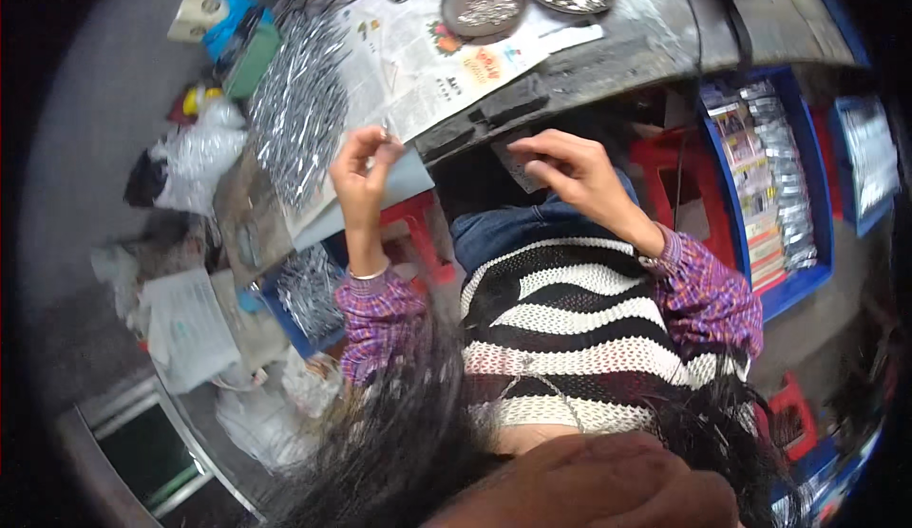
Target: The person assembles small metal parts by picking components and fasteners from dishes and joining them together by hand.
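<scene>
My left hand is raised in front of the worktable's edge, beside a large pile of slim silvery metal pieces. Its thumb and fingertips are pinched together; a tiny bright spot shows at the tips, too small to name. Over my lap is my right hand, thumb and fingers closed toward each other. A flat greyish piece shows by its fingertips, and whether they grip it I cannot make out. Beyond both hands, newspaper covers part of the table, with two round dishes of small shiny metal parts.
At right, a blue crate holds packaged goods beside red stools. A blue bin of silvery pieces stands low at left. Plastic bags and a green box lie left of the pile. A dark cable crosses the table.
</scene>
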A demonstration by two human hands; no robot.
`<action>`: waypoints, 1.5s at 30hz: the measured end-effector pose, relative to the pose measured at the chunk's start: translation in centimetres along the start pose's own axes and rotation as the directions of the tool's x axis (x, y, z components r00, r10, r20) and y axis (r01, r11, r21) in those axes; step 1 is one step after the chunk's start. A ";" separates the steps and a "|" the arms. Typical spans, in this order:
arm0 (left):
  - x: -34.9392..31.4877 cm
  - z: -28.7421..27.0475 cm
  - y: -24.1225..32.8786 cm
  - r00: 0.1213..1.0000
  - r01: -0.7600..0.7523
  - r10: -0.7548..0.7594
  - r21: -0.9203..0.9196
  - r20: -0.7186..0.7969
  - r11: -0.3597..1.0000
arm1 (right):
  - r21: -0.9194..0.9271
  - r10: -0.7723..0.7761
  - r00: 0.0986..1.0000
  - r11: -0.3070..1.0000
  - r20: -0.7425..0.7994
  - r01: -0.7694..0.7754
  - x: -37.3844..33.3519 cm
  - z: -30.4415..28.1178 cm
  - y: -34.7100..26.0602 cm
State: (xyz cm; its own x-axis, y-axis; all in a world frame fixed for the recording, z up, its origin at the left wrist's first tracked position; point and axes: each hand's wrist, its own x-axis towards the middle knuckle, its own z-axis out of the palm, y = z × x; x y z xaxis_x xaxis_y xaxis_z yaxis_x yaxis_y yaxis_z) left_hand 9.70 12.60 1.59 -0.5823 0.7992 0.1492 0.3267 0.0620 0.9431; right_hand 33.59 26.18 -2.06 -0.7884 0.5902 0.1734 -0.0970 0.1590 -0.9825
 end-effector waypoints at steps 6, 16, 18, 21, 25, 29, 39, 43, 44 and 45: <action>-1.0 5.8 3.9 0.951 0.179 -0.147 -0.097 0.273 0.979 | 0.304 0.075 0.993 0.952 -0.093 -0.044 -0.2 1.8 -0.5; 1.0 10.4 4.4 0.825 0.318 -0.312 0.069 0.472 0.946 | 0.491 0.219 0.944 0.868 -0.248 -0.073 -0.4 0.8 1.4; 1.2 10.6 3.9 0.827 0.361 -0.319 -0.002 0.463 0.932 | 0.500 0.209 0.937 0.865 -0.281 -0.043 -0.2 0.9 1.9; 1.3 11.1 4.3 0.830 0.327 -0.330 0.086 0.449 0.941 | 0.525 0.224 0.930 0.850 -0.290 -0.041 -0.1 0.7 2.1; 1.3 12.5 4.2 0.836 0.276 -0.287 0.095 0.468 0.957 | 0.506 0.221 0.901 0.863 -0.373 -0.003 -0.6 0.7 2.9; 1.0 12.6 4.0 0.849 0.270 -0.310 0.153 0.427 0.950 | 0.500 0.256 0.888 0.866 -0.383 -0.034 -1.0 0.3 2.5; 0.5 12.0 4.4 0.828 0.292 -0.312 0.117 0.467 0.949 | 0.530 0.248 0.892 0.848 -0.377 -0.012 -0.4 0.6 2.4; 1.0 10.9 3.7 0.810 0.161 -0.244 0.198 0.533 0.967 | 0.662 0.415 0.885 0.727 -0.211 -0.183 -0.7 0.6 2.2; 1.5 10.7 4.1 0.810 0.068 -0.183 0.222 0.557 0.973 | 0.696 0.443 0.877 0.689 -0.186 -0.201 -0.8 0.6 2.0; 1.9 10.6 4.1 0.818 0.004 -0.124 0.211 0.562 0.978 | 0.684 0.471 0.868 0.686 -0.156 -0.249 -1.1 0.5 2.1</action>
State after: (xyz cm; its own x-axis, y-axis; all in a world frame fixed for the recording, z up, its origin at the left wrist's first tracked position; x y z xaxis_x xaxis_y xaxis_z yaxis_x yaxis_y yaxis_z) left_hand 17.82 20.72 2.55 -0.0982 0.9818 -0.1625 0.4738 0.1897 0.8600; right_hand 33.98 25.50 -4.34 -0.6355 0.7106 -0.3019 -0.2853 -0.5795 -0.7634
